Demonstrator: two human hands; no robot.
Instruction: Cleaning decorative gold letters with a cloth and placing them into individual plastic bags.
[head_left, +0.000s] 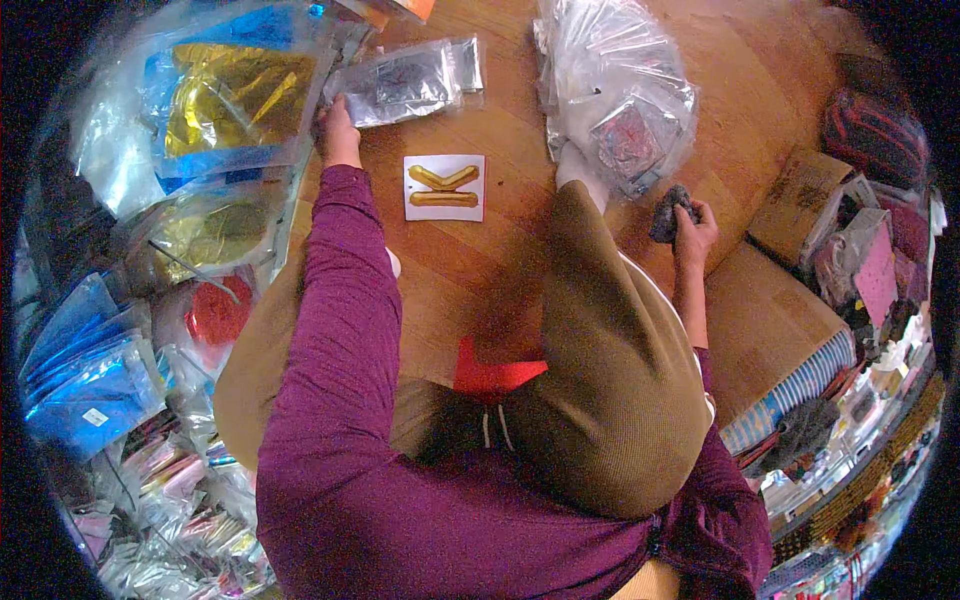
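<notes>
My left hand (339, 139) grips the left end of some clear plastic packets (409, 86) with silvery foil inside, at the upper left of the floor. In my right hand (696, 225) is a small crumpled dark grey wad (664, 216), perhaps cloth, out beyond my right knee. Between my legs a white card (444, 212) with a picture of gold balloon-like shapes lies on the wood floor. Fanned-out clear packets (622, 52) overlap one another beside my right foot (576, 166). A packet with a reddish print (628, 139) lies on their near end.
To my left lie bags of gold foil (232, 97), blue foil packets (97, 397) and a red foil piece (219, 309). Cardboard boxes (772, 322) stand at my right, with a crowded shelf-like strip behind. A red piece (495, 371) lies near my lap.
</notes>
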